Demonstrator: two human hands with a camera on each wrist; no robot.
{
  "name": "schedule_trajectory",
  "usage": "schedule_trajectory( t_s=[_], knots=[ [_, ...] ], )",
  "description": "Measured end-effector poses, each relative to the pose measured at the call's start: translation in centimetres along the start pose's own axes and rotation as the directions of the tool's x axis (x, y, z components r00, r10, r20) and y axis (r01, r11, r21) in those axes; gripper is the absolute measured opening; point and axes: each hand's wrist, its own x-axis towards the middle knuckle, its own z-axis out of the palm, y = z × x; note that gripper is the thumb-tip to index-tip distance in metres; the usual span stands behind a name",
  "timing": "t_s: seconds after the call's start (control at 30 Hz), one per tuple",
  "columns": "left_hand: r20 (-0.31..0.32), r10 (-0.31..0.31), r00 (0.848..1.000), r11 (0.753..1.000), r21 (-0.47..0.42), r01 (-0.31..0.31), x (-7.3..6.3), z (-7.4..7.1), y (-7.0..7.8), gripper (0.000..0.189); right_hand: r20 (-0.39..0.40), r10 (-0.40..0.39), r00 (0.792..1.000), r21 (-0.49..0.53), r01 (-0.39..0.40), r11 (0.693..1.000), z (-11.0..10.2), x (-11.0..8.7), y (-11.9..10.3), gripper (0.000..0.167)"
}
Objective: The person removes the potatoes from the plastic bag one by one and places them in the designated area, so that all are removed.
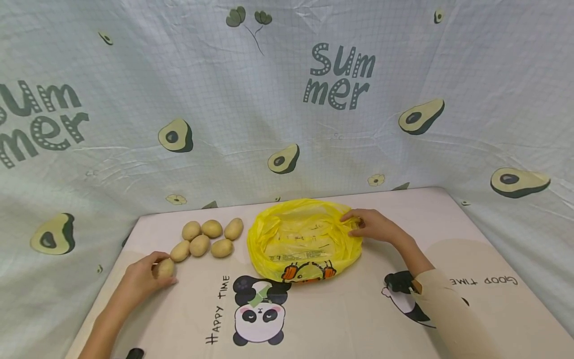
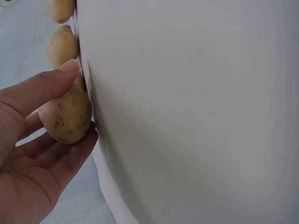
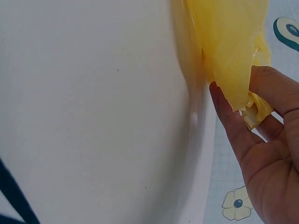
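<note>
On the left of the table, my left hand (image 1: 145, 276) holds a potato (image 1: 165, 268) between thumb and fingers, at the near end of a group of potatoes (image 1: 199, 245). The left wrist view shows brown specks on this potato (image 2: 67, 114), and more potatoes beyond it. A yellow plastic bag (image 1: 257, 239) lies with its mouth spread wide near the middle of the table. My right hand (image 1: 375, 227) grips the bag's right rim. In the right wrist view, thumb and fingers pinch the crumpled yellow plastic (image 3: 229, 51).
The potatoes stand in two loose rows left of the bag. A light tablecloth (image 1: 341, 319) with panda prints covers the table. Behind it hangs a pale curtain (image 1: 233, 109) printed with avocados. A small dark object (image 1: 135, 353) shows at the bottom edge.
</note>
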Motion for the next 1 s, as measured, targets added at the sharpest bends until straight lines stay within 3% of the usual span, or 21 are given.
schedule_trajectory(
  t_s=[0.73, 1.0],
  knots=[
    [-0.001, -0.123, 0.992, 0.992, -0.039, 0.123, -0.1, 1.0, 1.5, 0.06, -0.01, -0.012, 1.0, -0.003, 0.012, 1.0, 0.1, 0.3, 0.0, 0.037],
    [0.048, -0.145, 0.988, 0.988, -0.045, 0.148, 0.2, 0.7, 1.8, 0.063, -0.022, -0.022, 1.0, 0.012, 0.023, 1.0, 0.3, 0.3, 0.3, 0.038]
  ],
)
